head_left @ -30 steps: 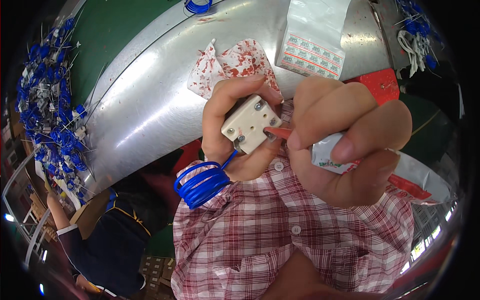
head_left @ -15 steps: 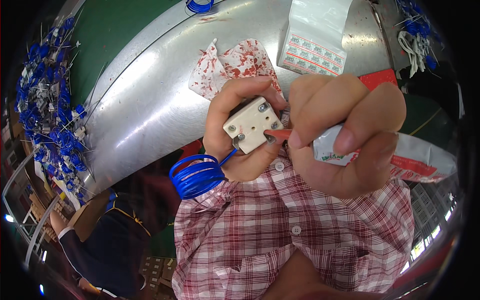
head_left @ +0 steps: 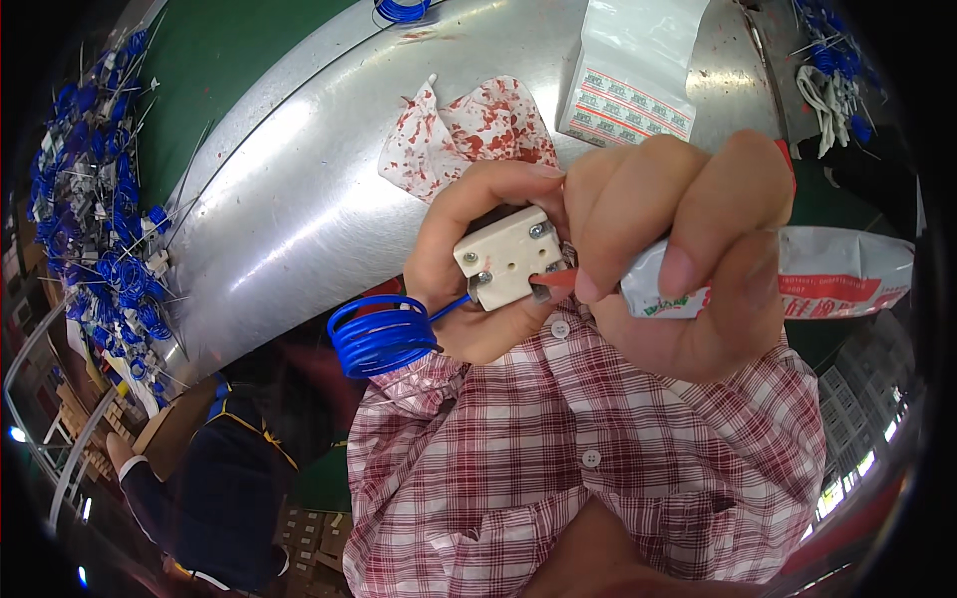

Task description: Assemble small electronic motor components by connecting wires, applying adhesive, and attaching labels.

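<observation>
My left hand point(head_left: 439, 254) is closed round a capillary thermostat point(head_left: 503, 261), a small cream block with metal screws and small holes on its upward face. From its lower left side runs a blue coil point(head_left: 382, 336), which hangs beside my left wrist. My right hand point(head_left: 688, 254) grips a squeeze tube of sealant point(head_left: 847, 271), white and red with a soft, partly flattened body. The tube's red tapered nozzle point(head_left: 561, 280) touches or nearly touches the block's lower right edge, near a screw and a metal tab. My right fingers hide much of the tube.
Behind my hands stretches a curved metal table point(head_left: 269, 229). On it lie a red-stained cloth point(head_left: 464, 130) and a white printed plastic bag point(head_left: 633, 90). Blue coiled parts point(head_left: 125, 249) are heaped at left. A white glove point(head_left: 822, 105) lies far right. A co-worker point(head_left: 224, 478) is at lower left.
The thermostat has shifted slightly down and right, and its blue coil swung a little left. The nozzle has moved slightly down, staying at the block's lower right edge. Both grips are unchanged.
</observation>
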Available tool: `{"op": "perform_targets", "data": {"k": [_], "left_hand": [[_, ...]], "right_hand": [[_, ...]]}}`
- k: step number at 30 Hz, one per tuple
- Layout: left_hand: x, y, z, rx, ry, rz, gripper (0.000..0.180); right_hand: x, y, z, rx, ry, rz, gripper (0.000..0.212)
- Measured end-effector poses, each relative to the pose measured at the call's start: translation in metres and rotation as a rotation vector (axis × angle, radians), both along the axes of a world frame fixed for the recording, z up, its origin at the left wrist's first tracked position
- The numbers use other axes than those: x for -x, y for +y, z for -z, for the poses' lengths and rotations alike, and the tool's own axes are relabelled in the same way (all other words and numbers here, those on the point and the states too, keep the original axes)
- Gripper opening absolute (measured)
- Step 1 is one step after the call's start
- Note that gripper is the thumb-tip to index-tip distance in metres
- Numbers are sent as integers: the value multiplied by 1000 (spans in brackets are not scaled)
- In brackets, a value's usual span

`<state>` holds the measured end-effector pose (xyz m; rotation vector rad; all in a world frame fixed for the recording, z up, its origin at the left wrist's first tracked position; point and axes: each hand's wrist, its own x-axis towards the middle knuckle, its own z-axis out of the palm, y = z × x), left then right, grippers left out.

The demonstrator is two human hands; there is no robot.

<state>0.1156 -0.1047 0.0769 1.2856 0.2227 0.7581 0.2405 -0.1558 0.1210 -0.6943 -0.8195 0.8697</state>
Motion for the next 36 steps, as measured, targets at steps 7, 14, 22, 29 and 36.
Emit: {"op": "perform_targets", "data": {"k": [7,14,22,29,36], "left_hand": [[-4,0,-1,119,5,31,55],[-1,4,0,129,12,55,53],[28,50,28,175,-41,-635,49],[199,181,82,-423,808,-1315,44],[124,173,60,-941,1348,-1859,43]], "right_hand": [[-2,0,10,-72,64,57,27],[6,4,13,-68,78,106,29],[0,16,17,-313,91,338,31],[-28,8,33,-257,48,477,29],[-33,9,52,-66,-115,697,28]]}}
